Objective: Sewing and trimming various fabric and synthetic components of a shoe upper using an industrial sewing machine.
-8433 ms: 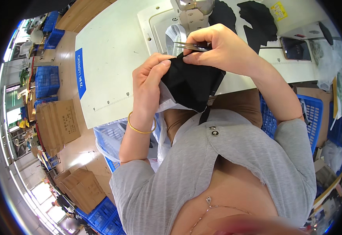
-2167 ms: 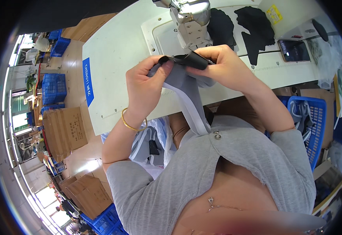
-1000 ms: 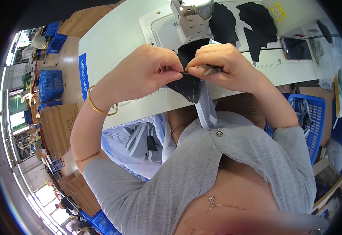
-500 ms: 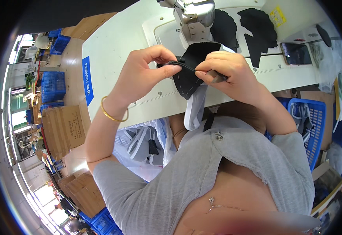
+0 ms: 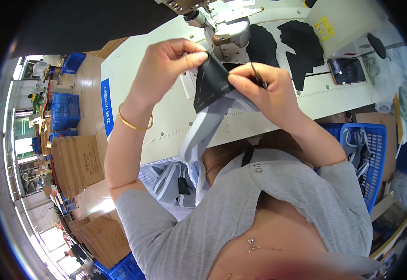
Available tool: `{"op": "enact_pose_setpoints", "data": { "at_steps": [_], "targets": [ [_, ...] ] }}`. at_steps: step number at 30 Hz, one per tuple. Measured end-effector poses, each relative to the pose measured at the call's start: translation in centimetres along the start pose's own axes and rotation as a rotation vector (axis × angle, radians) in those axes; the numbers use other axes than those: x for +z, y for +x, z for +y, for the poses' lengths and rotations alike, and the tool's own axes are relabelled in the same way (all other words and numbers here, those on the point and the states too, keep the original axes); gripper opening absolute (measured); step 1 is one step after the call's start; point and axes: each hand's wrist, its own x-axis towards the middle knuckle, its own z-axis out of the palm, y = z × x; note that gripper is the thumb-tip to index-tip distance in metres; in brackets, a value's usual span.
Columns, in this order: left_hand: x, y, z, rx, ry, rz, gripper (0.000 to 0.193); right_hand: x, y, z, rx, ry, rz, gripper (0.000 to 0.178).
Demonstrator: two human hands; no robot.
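Note:
Stretched between my two hands, in front of the sewing machine (image 5: 230, 38), is a black fabric piece (image 5: 211, 80) with pale marks along its edges. A light grey strip-like part (image 5: 201, 130) joined to it hangs down past the table's near edge. My left hand (image 5: 173, 65) pinches the black piece's upper corner between thumb and forefinger. My right hand (image 5: 265, 88) pinches its right edge. Tucked in the right fingers is a slim dark tool (image 5: 258, 77) whose exact kind I cannot make out.
Black cut pieces (image 5: 302, 42) lie on the white table (image 5: 166, 126) right of the machine, near a phone (image 5: 346, 71). Below the near edge, a white-lined bin (image 5: 192, 172) holds grey parts. A blue basket (image 5: 376, 161) stands at right; cardboard boxes (image 5: 80, 163) stand at left.
The black piece has been turned and spread, its lower point swinging left with the grey strip. My left hand has moved up to its corner. The dark tool now points upward.

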Motion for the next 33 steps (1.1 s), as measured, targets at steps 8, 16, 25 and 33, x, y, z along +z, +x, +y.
{"op": "enact_pose_setpoints", "data": {
  "at_steps": [8,16,25,33],
  "targets": [
    [-1.1,4.4,0.0,-0.107,-0.333,0.131,0.013,-0.4,3.2,0.2,0.082,0.21,0.096,0.019],
    [-1.2,5.0,0.0,-0.181,-0.311,0.151,0.024,-0.5,3.6,0.5,0.08,0.218,0.111,0.019],
    [-1.9,4.7,-0.9,-0.102,0.355,0.215,0.021,0.2,3.4,0.8,0.006,0.197,0.109,0.016],
    [3.5,-3.4,4.8,0.333,0.865,0.272,0.031,0.2,2.9,0.5,0.009,0.166,0.118,0.016]
  ]
}}
